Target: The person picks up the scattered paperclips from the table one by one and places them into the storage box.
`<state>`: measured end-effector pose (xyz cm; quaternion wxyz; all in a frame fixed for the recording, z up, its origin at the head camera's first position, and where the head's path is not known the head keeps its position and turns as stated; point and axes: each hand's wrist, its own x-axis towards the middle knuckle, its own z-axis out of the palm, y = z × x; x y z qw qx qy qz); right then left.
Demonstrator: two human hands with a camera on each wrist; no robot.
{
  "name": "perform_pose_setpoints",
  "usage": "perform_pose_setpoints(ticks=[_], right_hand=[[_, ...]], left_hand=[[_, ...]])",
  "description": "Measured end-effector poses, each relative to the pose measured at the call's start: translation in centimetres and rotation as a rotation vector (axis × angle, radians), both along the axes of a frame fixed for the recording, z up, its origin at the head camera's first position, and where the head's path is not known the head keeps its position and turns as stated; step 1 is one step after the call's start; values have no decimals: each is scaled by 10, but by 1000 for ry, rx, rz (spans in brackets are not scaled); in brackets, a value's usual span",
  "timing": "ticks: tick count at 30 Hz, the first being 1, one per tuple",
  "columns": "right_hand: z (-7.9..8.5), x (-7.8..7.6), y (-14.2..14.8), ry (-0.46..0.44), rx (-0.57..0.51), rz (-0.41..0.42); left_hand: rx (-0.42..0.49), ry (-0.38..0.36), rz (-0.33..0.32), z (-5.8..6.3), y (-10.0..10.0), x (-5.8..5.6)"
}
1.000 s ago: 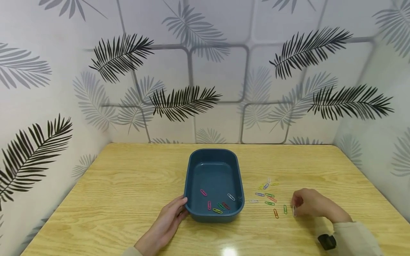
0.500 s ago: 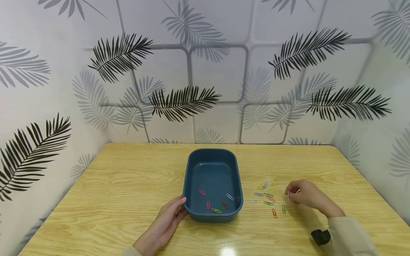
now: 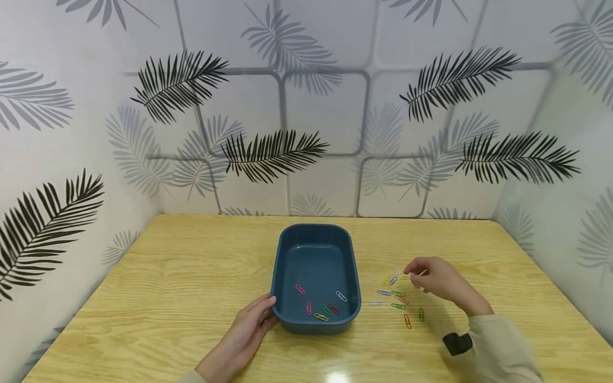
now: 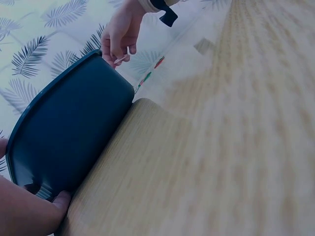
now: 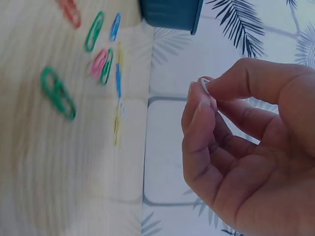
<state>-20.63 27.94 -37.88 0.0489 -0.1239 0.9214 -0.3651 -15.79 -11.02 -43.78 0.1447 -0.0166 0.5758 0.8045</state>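
Note:
A dark blue plastic tray stands on the table with several coloured paper clips inside, among them a white paper clip and a yellow paper clip. My left hand holds the tray at its near left corner, thumb low against the wall. Between thumb and fingertips my right hand pinches a white paper clip, raised above the table to the right of the tray. Most of that clip is hidden by the fingers.
Several loose paper clips lie right of the tray, including a red paper clip, a green paper clip and a white paper clip. The wooden table meets leaf-patterned walls at its back and sides.
My right hand has lifted the white paper clip off the table and carried it leftward and away from me, over the loose clips. The left hand stays at the tray.

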Motion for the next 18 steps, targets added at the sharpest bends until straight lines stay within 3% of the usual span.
perform_pose_setpoints(ticks=[8, 18], right_hand=[[1, 0, -13, -17, -31, 42], [5, -2, -30, 33, -34, 60]], left_hand=[[-12, -3, -8, 1, -2, 0], [7, -32, -22, 2, -1, 0]])
